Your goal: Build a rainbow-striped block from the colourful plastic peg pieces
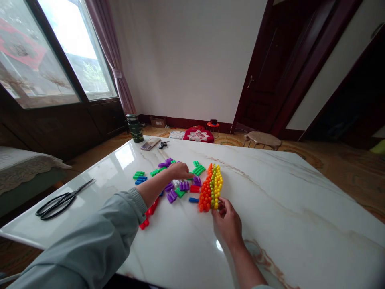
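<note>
My left hand [179, 171] reaches over loose plastic pieces in the middle of the table. Its fingers are curled, with the tips beside a green piece [198, 170] and a purple piece [197, 180]; whatever they grip is hidden. My right hand [229, 222] has thumb and fingers closed about the near end of a row of yellow bead-shaped pieces [218, 184]. Against that row lie olive-green beads [213, 184] and orange beads [205, 194], lined up side by side. A red piece [195, 188] and a blue piece [193, 200] lie left of the orange ones.
Black-handled scissors [58, 204] lie at the left of the marble-look table [285, 208]. Toward the far left edge are a camouflage flask [134, 128], a phone [150, 144] and keys [163, 144]. More red pieces [150, 212] sit beneath my left forearm. A stool [263, 139] stands beyond.
</note>
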Demonstrator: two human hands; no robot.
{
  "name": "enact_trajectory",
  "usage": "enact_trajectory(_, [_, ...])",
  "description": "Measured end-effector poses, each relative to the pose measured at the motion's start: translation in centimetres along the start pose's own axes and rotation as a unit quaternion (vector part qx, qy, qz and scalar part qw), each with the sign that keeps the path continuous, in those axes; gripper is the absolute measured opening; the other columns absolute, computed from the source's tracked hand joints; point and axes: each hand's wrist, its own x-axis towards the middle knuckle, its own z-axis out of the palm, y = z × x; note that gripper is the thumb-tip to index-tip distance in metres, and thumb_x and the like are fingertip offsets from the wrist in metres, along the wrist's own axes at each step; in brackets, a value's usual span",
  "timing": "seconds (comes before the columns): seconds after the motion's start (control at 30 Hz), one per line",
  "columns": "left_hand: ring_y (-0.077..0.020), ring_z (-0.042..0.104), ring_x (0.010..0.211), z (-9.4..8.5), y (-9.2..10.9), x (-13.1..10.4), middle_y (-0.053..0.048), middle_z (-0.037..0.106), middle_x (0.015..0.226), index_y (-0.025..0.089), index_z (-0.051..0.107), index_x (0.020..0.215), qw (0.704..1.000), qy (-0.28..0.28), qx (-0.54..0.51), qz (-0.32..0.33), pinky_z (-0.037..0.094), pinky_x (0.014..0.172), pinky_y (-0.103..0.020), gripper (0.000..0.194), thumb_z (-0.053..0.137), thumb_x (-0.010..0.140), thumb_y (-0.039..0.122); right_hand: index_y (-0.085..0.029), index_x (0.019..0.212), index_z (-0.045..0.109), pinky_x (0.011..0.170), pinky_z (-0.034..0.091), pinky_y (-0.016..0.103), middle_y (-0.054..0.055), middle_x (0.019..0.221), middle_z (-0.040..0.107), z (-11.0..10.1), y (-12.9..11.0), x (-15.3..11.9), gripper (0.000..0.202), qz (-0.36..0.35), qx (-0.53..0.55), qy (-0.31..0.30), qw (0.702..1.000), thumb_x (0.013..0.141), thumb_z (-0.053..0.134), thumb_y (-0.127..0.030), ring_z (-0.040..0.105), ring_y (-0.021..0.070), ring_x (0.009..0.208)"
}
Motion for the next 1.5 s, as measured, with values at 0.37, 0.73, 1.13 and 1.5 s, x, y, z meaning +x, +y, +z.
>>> enact_trajectory(0.37, [-0.0327,0.033,0.135,5.4,2.6,7.4,-0.006,0.035,0.151,0.032,0.047,0.137,0.998,0.057,-0.026,0.023,0.035,0.106,-0.046,0.057,0.052,0.083,0.048,-0.02,0.113,0.059,0.066,0.047,0.026,0.003,0.091,0.068,-0.3,-0.5,0.0,0.039,0.021,-0.006,-0.02,1.0,0.075,0.055,-0.029,0.061,0.016,0.07])
enact_trajectory(0.73, [-0.0275,0.061,0.099,4.1,2.3,4.2,-0.006,0.069,0.105,0.029,0.075,0.098,0.996,0.064,-0.056,0.032,0.045,0.089,-0.037,0.035,0.058,0.076,0.051,-0.019,0.111,0.059,0.065,0.047,0.027,0.004,0.089,0.068,-0.3,-0.2,0.1,0.04,0.005,-0.014,-0.016,1.0,0.075,0.054,-0.035,0.06,0.0168,0.068])
enact_trajectory(1.13, [-0.0324,0.05,0.122,1.2,-7.0,0.8,-0.018,0.055,0.133,0.013,0.058,0.127,0.944,0.234,-0.165,-0.163,0.036,0.104,-0.045,0.048,0.048,0.089,0.041,-0.019,0.109,0.059,0.064,0.047,0.028,0.004,0.088,0.068,-0.1,0.0,0.0,0.039,-0.003,-0.004,-0.012,1.0,0.075,0.052,-0.038,0.061,0.0174,0.068])
enact_trajectory(1.5, [-0.028,0.056,0.119,5.1,-10.9,2.0,-0.006,0.064,0.126,0.026,0.07,0.11,0.938,0.131,-0.297,-0.122,0.04,0.104,-0.039,0.048,0.052,0.081,0.059,-0.02,0.107,0.059,0.065,0.047,0.028,0.004,0.088,0.068,-0.1,0.2,0.1,0.036,-0.002,-0.022,-0.018,1.0,0.076,0.053,-0.037,0.061,0.0174,0.068])
